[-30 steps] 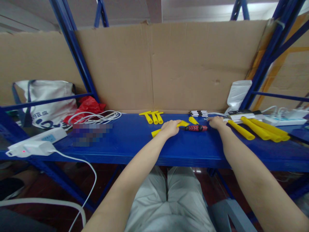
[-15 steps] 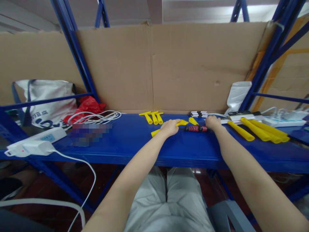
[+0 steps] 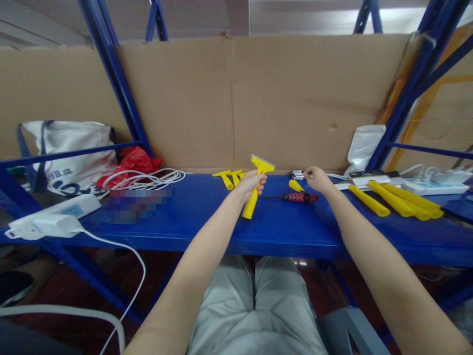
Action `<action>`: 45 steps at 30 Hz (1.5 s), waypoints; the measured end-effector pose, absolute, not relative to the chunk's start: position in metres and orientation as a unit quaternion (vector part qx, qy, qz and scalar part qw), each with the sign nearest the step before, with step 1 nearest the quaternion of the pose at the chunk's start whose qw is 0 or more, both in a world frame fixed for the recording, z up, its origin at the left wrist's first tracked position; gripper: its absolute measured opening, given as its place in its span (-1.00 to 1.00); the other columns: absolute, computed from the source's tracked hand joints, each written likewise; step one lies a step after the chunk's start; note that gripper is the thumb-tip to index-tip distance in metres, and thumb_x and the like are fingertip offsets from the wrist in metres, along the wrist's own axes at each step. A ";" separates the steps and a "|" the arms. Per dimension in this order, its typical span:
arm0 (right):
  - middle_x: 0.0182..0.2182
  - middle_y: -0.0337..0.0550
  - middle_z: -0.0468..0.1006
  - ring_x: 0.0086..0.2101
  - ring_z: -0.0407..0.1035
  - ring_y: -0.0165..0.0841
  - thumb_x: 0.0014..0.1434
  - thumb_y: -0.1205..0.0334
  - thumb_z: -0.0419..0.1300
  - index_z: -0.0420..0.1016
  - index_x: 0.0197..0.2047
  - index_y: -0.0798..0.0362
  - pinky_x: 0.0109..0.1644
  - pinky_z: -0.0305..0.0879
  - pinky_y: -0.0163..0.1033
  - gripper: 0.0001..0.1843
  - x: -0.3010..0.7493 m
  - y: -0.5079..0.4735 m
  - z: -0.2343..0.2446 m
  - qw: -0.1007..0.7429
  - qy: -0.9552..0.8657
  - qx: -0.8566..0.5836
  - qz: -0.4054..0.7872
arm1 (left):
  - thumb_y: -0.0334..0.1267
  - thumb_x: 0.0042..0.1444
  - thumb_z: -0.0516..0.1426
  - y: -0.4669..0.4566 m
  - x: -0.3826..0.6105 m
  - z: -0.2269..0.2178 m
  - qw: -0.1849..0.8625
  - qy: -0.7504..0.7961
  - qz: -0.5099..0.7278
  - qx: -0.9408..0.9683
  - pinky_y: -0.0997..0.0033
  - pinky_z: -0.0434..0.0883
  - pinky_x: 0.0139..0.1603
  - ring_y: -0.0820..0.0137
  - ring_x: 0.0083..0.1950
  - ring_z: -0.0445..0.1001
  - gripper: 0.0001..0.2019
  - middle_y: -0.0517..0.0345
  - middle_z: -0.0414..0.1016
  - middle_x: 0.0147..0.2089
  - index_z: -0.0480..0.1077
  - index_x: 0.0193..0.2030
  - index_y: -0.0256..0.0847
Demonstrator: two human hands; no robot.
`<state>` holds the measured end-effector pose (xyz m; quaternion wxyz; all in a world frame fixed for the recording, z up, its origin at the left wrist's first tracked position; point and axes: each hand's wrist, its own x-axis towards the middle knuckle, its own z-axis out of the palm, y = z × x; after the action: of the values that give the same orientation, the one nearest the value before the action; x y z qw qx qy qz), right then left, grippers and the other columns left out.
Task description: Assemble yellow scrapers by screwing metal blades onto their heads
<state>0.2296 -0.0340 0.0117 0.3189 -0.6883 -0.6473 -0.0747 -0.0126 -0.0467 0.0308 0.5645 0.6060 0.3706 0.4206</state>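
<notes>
My left hand [image 3: 252, 185] is wrapped round a yellow scraper [image 3: 251, 205] above the blue shelf, with the wide head tilted up and the handle pointing down toward me. My right hand [image 3: 318, 179] is closed in a pinch over the shelf; whatever its fingers hold is too small to make out. Near it lie several small yellow parts [image 3: 295, 185] and a stack of small white-and-black packs [image 3: 296, 175], partly hidden by the fingers. A screwdriver [image 3: 300, 197] with a red-and-black handle lies between my hands. Behind my left hand are more yellow scrapers [image 3: 227, 180], partly covered.
Several yellow handles [image 3: 369, 201] lie at the right beside a white power strip [image 3: 432, 186]. At the left are a white cloth bag [image 3: 74, 160], a red plastic bag [image 3: 135, 162], coiled white cable [image 3: 155, 178] and another power strip [image 3: 55, 217]. Cardboard [image 3: 295, 98] stands behind the blue shelf [image 3: 207, 222].
My left hand has raised and turned the scraper from lying low to head-up. My right hand has moved left and up from the shelf, near the white-and-black packs.
</notes>
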 end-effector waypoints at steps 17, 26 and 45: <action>-0.39 -0.14 0.54 -0.28 0.40 -0.33 -0.04 0.33 0.13 0.45 -0.52 0.08 -0.07 0.27 -0.21 -0.91 0.174 -0.038 0.009 0.407 -0.726 -0.550 0.069 | -0.51 0.13 -0.06 -0.053 0.001 0.023 0.671 0.396 0.281 0.561 0.63 0.06 -0.70 0.62 -0.73 0.06 -0.80 0.36 0.11 -0.69 0.14 -0.48 -0.23; -0.39 -0.17 0.55 -0.29 0.40 -0.34 -0.07 0.31 0.13 0.44 -0.55 0.08 -0.08 0.27 -0.23 -0.90 0.169 -0.043 0.011 0.419 -0.719 -0.548 0.087 | -0.52 0.11 -0.05 -0.052 0.001 0.022 0.675 0.389 0.284 0.559 0.64 0.06 -0.71 0.62 -0.73 0.07 -0.81 0.36 0.13 -0.69 0.14 -0.47 -0.22; -0.24 -0.13 0.51 -0.20 0.37 -0.35 -0.04 0.27 0.17 0.36 -0.29 0.07 -0.01 0.27 -0.15 -0.82 0.165 -0.032 0.001 0.490 -0.673 -0.524 0.177 | -0.52 0.08 -0.08 -0.043 -0.004 0.018 0.713 0.319 0.291 0.552 0.66 0.02 -0.75 0.64 -0.76 0.01 -0.86 0.40 0.07 -0.70 0.18 -0.41 -0.24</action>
<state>0.1655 -0.0316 0.0006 0.4902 -0.5243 -0.6734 0.1769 -0.0038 -0.0431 0.0184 0.7135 0.5516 0.3195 0.2909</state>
